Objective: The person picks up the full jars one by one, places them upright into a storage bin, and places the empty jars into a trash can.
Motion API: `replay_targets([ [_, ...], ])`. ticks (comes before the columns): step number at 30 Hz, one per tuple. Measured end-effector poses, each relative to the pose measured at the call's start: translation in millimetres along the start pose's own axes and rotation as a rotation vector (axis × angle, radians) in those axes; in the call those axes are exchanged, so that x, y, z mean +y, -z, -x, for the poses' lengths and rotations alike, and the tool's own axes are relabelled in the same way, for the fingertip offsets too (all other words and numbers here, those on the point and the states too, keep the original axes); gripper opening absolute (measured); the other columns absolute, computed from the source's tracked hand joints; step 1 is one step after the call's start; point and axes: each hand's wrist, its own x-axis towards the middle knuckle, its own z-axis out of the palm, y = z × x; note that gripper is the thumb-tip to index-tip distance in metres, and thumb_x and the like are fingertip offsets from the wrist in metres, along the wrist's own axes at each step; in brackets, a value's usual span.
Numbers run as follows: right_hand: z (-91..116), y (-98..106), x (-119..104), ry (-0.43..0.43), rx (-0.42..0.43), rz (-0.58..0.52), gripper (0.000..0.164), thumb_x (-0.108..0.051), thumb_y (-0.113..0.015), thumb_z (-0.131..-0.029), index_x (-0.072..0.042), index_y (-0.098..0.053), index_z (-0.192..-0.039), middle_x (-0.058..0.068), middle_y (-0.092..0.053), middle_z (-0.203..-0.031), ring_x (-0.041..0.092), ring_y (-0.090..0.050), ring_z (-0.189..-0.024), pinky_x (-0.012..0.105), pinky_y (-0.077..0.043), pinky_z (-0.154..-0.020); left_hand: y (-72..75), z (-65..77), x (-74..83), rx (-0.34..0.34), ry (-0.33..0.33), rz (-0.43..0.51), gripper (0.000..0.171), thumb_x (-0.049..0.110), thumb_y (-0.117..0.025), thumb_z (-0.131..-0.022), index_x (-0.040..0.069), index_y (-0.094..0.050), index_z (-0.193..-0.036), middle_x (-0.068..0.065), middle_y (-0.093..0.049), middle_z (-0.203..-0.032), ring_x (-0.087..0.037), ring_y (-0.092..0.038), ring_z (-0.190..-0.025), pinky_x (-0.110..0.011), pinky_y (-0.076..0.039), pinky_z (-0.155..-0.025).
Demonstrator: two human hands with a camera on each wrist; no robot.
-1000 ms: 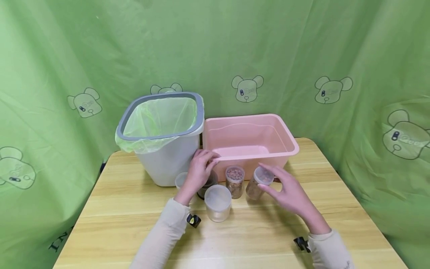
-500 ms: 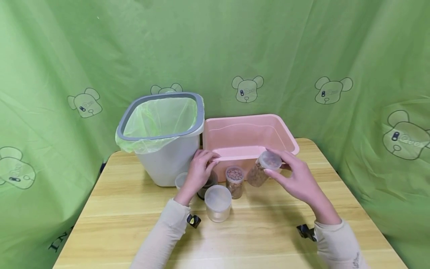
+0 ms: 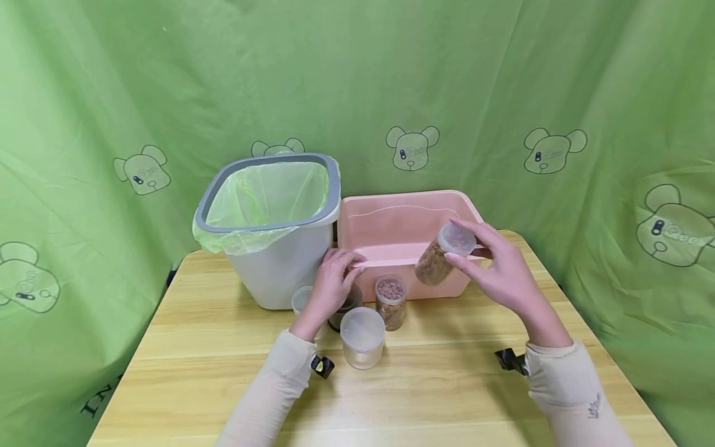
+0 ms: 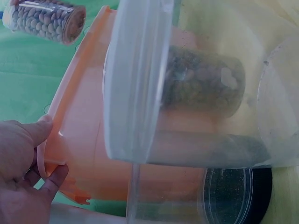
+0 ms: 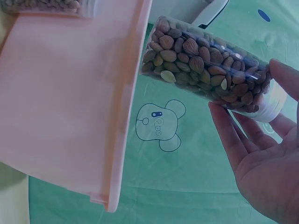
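Observation:
In the head view my right hand holds a clear jar of almonds near its pale lid, tilted and raised at the front rim of a pink plastic bin. The right wrist view shows the brown nuts filling the jar, with thumb and fingers around the lid end. My left hand pinches the bin's front rim, thumb on one side and fingers on the other, as the left wrist view also shows. A second nut-filled jar stands upright before the bin.
Left of the pink bin stands a grey-white trash can with a green liner. A lidded clear container is in front of my left hand. A dark-based jar and another clear container are partly hidden by that hand. Green curtain surrounds the table.
My right hand has lifted the jar of almonds off the table, up and to the right, to the pink bin's front rim. My left hand has stayed on the rim.

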Motion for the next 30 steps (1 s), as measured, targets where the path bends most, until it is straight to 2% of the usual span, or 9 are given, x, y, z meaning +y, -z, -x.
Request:
replay_targets([
  [6, -12, 2, -1, -0.029, 0.008, -0.010, 0.058, -0.012, -0.077, -0.094, -0.014, -0.057, -0.149, 0.014, -0.065, -0.121, -0.003, -0.057, -0.104, 0.004, -0.050, -0.088, -0.2, 0.6, 0.2, 0.000, 0.004, 0.001, 0.013, 0.015, -0.070, -0.098, 0.008, -0.074, -0.109, -0.008, -0.073, -0.109, -0.028, -0.059, -0.112, -0.044, -0.052, -0.098],
  [13, -30, 2, -1, -0.052, -0.013, 0.003, 0.058, -0.019, -0.075, -0.096, -0.016, -0.055, -0.150, 0.016, -0.063, -0.129, 0.027, -0.063, -0.115, 0.003, -0.048, -0.089, -0.5, 0.3, -0.5, -0.002, -0.004, 0.004, 0.014, 0.016, -0.070, -0.098, 0.008, -0.074, -0.109, -0.007, -0.073, -0.109, -0.028, -0.059, -0.112, -0.045, -0.052, -0.099],
  [15, -35, 1, -1, -0.059, -0.018, 0.013, 0.058, -0.021, -0.075, -0.097, -0.018, -0.054, -0.151, 0.016, -0.063, -0.132, 0.032, -0.064, -0.117, 0.004, -0.049, -0.090, -0.9, 0.4, -1.1, -0.002, -0.005, 0.004, 0.013, 0.015, -0.070, -0.098, 0.008, -0.074, -0.109, -0.007, -0.073, -0.109, -0.028, -0.059, -0.112, -0.045, -0.052, -0.099],
  [17, -40, 0, -1, -0.068, -0.024, 0.020, 0.059, -0.023, -0.075, -0.097, -0.019, -0.054, -0.151, 0.016, -0.062, -0.135, 0.034, -0.065, -0.118, 0.014, -0.054, -0.094, -1.2, 0.5, -1.9, -0.006, -0.001, 0.008, 0.014, 0.015, -0.069, -0.099, 0.008, -0.074, -0.109, -0.007, -0.073, -0.110, -0.028, -0.059, -0.113, -0.045, -0.052, -0.100],
  [19, -46, -2, -1, -0.064, -0.029, 0.020, 0.059, -0.023, -0.075, -0.097, -0.019, -0.053, -0.151, 0.017, -0.061, -0.137, 0.036, -0.065, -0.118, 0.029, -0.058, -0.099, -1.6, 0.4, -2.4, -0.010, 0.003, 0.008, 0.014, 0.016, -0.069, -0.099, 0.009, -0.074, -0.110, -0.007, -0.073, -0.110, -0.028, -0.059, -0.113, -0.045, -0.052, -0.100],
  [22, -53, -6, 0, -0.064, -0.038, 0.004, 0.059, -0.023, -0.074, -0.097, -0.015, -0.052, -0.152, 0.020, -0.060, -0.139, 0.039, -0.064, -0.118, 0.051, -0.057, -0.101, -1.8, 0.6, -2.8, -0.010, 0.005, 0.007, 0.014, 0.017, -0.069, -0.099, 0.009, -0.074, -0.110, -0.006, -0.073, -0.110, -0.027, -0.059, -0.113, -0.044, -0.052, -0.099],
  [24, -59, -9, 1, -0.071, -0.044, -0.008, 0.059, -0.023, -0.074, -0.098, -0.013, -0.052, -0.152, 0.021, -0.059, -0.139, 0.040, -0.064, -0.118, 0.056, -0.057, -0.101, -1.9, 0.6, -3.1, -0.007, 0.000, 0.008, 0.013, 0.017, -0.069, -0.099, 0.010, -0.074, -0.109, -0.006, -0.073, -0.110, -0.027, -0.059, -0.113, -0.044, -0.052, -0.099],
  [30, -75, -18, 7, -0.122, -0.049, -0.029, 0.061, -0.024, -0.074, -0.097, -0.013, -0.051, -0.152, 0.021, -0.058, -0.139, 0.041, -0.064, -0.118, 0.054, -0.057, -0.102, -1.4, 0.3, -3.6, -0.007, -0.008, 0.020, 0.013, 0.015, -0.069, -0.099, 0.008, -0.074, -0.109, -0.007, -0.073, -0.109, -0.028, -0.059, -0.113, -0.044, -0.051, -0.100],
])
